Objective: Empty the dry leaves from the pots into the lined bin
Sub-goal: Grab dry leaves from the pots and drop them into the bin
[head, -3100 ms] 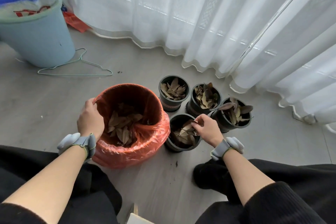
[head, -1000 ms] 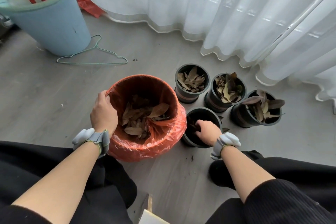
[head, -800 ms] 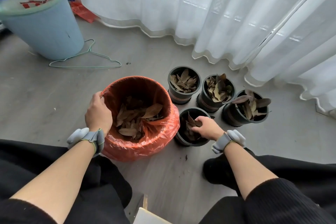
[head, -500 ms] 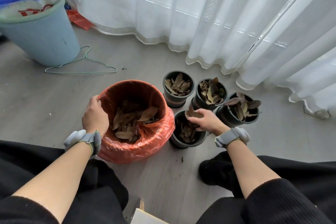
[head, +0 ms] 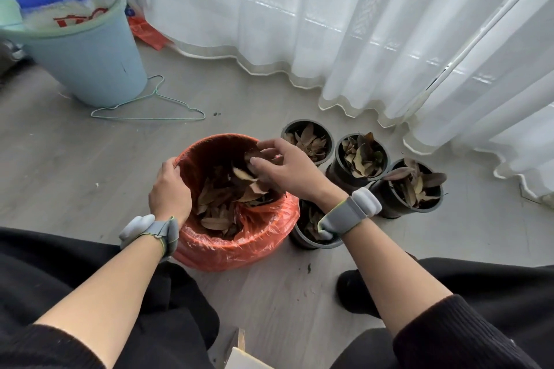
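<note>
The bin with an orange liner (head: 239,246) stands on the floor in front of me, partly filled with dry brown leaves (head: 221,201). My left hand (head: 169,192) grips its left rim. Above the bin's right half hovers my right hand (head: 287,168), fingers apart, with leaves just under the palm and at the fingertips. To the right stand several black pots: the nearest pot (head: 308,228) is partly hidden by my right wrist and holds few leaves. The back-left pot (head: 308,141), middle pot (head: 361,154) and right pot (head: 413,186) are full of leaves.
A pale blue bucket (head: 87,63) with a bag in it stands at the back left, and a green wire hanger (head: 150,108) lies beside it. White curtains (head: 359,24) hang behind the pots. My black-clad legs frame the bin at the bottom.
My right hand has lifted a handful of leaves out of the nearest pot and swung left over the bin, where its fingers have spread. The left hand has stayed on the rim.
</note>
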Available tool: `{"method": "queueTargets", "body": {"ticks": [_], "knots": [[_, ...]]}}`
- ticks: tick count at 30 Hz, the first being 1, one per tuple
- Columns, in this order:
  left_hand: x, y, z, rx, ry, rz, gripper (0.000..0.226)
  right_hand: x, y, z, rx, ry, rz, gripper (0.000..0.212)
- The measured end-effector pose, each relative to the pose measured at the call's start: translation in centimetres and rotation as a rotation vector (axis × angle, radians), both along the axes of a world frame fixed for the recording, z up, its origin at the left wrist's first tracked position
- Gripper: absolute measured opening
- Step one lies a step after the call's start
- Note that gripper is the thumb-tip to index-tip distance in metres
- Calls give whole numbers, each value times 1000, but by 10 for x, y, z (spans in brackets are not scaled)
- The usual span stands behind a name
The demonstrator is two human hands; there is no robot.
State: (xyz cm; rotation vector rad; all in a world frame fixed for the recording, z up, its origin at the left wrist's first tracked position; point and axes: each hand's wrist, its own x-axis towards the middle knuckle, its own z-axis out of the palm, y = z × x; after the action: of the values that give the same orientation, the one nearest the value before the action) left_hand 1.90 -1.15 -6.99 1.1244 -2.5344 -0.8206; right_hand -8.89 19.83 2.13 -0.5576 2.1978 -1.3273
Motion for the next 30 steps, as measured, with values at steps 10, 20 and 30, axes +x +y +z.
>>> {"method": "queueTargets", "body": {"ticks": [10,20,30], "knots": [[0,0,1,-6,-7,9,29,-43,78,-57,319,138,-377,21],[-4,2,-3,-38,-2,17,31,-5,85,-161,867,-80,19,85],[-5,0,-12,-59,-6,46,28,-12,77,-186,784,47,-52,30]]}}
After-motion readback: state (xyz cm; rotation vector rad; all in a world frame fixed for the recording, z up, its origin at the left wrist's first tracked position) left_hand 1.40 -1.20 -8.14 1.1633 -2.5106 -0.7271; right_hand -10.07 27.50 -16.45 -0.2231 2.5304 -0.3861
